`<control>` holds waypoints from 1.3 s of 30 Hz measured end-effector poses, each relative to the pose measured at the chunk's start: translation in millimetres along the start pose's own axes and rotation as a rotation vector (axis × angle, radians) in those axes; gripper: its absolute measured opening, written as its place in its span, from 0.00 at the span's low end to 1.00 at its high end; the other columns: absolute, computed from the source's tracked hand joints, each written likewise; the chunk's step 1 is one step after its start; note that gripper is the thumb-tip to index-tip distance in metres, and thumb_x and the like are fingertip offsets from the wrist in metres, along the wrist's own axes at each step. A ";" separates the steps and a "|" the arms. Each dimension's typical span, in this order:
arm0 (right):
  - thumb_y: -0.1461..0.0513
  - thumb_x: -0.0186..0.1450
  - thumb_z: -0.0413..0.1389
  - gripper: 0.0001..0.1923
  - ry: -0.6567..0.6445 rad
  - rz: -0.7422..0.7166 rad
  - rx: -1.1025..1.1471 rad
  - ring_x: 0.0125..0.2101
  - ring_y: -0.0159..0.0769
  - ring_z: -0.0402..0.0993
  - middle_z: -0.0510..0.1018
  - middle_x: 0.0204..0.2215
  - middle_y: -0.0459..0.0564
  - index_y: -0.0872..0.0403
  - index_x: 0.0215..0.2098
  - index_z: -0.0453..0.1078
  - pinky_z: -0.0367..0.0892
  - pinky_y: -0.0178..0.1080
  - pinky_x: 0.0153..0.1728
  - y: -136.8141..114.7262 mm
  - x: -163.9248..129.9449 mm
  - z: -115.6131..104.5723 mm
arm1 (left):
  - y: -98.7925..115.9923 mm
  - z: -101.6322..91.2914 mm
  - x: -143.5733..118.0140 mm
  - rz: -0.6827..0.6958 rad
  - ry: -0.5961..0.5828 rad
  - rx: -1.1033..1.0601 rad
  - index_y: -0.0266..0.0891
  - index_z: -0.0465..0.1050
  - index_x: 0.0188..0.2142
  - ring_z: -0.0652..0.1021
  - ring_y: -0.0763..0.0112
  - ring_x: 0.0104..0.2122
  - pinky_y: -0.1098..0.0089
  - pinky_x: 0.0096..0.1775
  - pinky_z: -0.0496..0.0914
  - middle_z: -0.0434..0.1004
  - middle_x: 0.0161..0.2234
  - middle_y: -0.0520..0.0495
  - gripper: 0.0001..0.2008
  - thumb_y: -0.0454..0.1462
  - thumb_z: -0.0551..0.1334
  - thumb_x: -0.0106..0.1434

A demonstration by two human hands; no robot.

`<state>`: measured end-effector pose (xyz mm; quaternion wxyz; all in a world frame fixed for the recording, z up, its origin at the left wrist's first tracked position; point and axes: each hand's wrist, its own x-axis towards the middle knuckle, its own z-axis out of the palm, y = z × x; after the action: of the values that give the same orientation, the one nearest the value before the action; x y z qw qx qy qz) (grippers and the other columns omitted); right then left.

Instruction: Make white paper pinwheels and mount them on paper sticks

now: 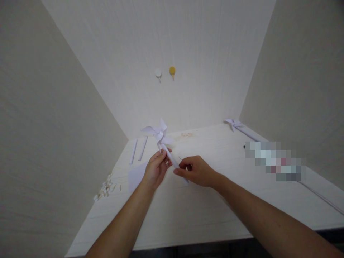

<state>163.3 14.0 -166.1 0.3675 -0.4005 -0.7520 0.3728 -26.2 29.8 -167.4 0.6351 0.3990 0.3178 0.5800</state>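
A white paper pinwheel (159,135) with folded blades is held above the table, its rolled paper stick (170,156) slanting down to the right. My left hand (157,168) is closed around the upper stick, just below the blades, thumb in front. At the lower part of the same stick, my right hand (197,171) pinches with thumb and curled fingers. A thin dark line shows by its fingertips, too small to name. Part of the stick is hidden behind the right fingers.
Two rolled paper sticks (143,148) and a paper sheet (134,177) lie left; small white pieces (106,188) are piled by the left wall. Another pinwheel (234,124) rests at the back right, near a blurred-out item (276,161). Two round hooks (172,70) hang on the back wall.
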 end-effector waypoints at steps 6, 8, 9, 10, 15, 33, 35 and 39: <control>0.51 0.66 0.60 0.24 0.040 -0.041 -0.184 0.21 0.28 0.58 0.64 0.17 0.40 0.54 0.19 0.64 0.50 0.35 0.25 -0.1 -2.5 3.1 | -2.4 -5.9 3.6 0.016 0.029 0.041 0.38 0.80 0.37 0.73 0.75 0.28 0.73 0.33 0.69 0.73 0.29 0.52 0.18 0.48 0.76 0.54; 0.50 0.68 0.59 0.25 0.054 -0.044 -0.249 0.21 0.29 0.57 0.63 0.17 0.41 0.53 0.18 0.62 0.48 0.36 0.26 -1.1 -2.8 2.8 | -3.6 -6.9 4.3 0.020 0.031 0.090 0.38 0.80 0.39 0.72 0.75 0.28 0.73 0.33 0.68 0.72 0.28 0.52 0.20 0.49 0.74 0.55; 0.50 0.68 0.58 0.25 0.058 -0.043 -0.281 0.21 0.29 0.56 0.63 0.17 0.41 0.53 0.18 0.61 0.48 0.36 0.26 -1.7 -2.8 2.5 | -4.9 -7.5 4.7 0.022 0.030 0.123 0.38 0.81 0.40 0.72 0.75 0.28 0.72 0.33 0.68 0.71 0.28 0.52 0.20 0.50 0.73 0.56; 0.50 0.69 0.57 0.25 0.062 -0.038 -0.313 0.21 0.29 0.56 0.63 0.17 0.41 0.53 0.18 0.61 0.47 0.37 0.26 -1.9 -2.6 1.9 | -6.8 -8.3 5.4 0.025 0.029 0.161 0.37 0.81 0.41 0.71 0.74 0.27 0.72 0.32 0.67 0.71 0.27 0.52 0.20 0.50 0.72 0.57; 0.48 0.70 0.54 0.25 0.127 0.055 -0.483 0.22 0.32 0.59 0.68 0.18 0.44 0.52 0.20 0.65 0.48 0.37 0.26 4.9 1.7 -8.4 | -23.0 -15.2 9.5 0.078 0.032 0.424 0.38 0.81 0.40 0.67 0.73 0.24 0.70 0.29 0.61 0.67 0.22 0.55 0.18 0.48 0.70 0.57; 0.55 0.74 0.59 0.17 0.106 0.725 -1.082 0.49 0.44 0.78 0.77 0.54 0.56 0.55 0.57 0.72 0.76 0.51 0.49 36.3 -5.6 -108.4 | -27.7 -20.6 5.3 0.161 -0.056 0.852 0.40 0.79 0.36 0.68 0.67 0.27 0.67 0.32 0.62 0.67 0.23 0.54 0.14 0.47 0.63 0.59; 0.56 0.73 0.60 0.18 0.084 0.763 -1.116 0.49 0.45 0.78 0.77 0.55 0.56 0.55 0.58 0.71 0.76 0.51 0.49 40.8 -7.6 -122.3 | -26.9 -20.2 5.3 0.166 -0.059 0.857 0.40 0.79 0.36 0.68 0.66 0.27 0.67 0.33 0.62 0.68 0.23 0.53 0.14 0.47 0.63 0.59; 0.56 0.73 0.60 0.19 0.060 0.817 -1.162 0.50 0.45 0.78 0.76 0.56 0.56 0.55 0.59 0.71 0.76 0.52 0.50 47.7 -7.8 -142.9 | -26.6 -20.0 6.3 0.168 -0.061 0.864 0.40 0.79 0.36 0.68 0.66 0.26 0.66 0.32 0.62 0.67 0.23 0.53 0.15 0.48 0.62 0.59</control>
<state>303.8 64.4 -144.3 -0.0541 -0.7916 -0.6085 0.0083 -29.9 38.6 -199.9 0.3698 0.6694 0.4785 0.4316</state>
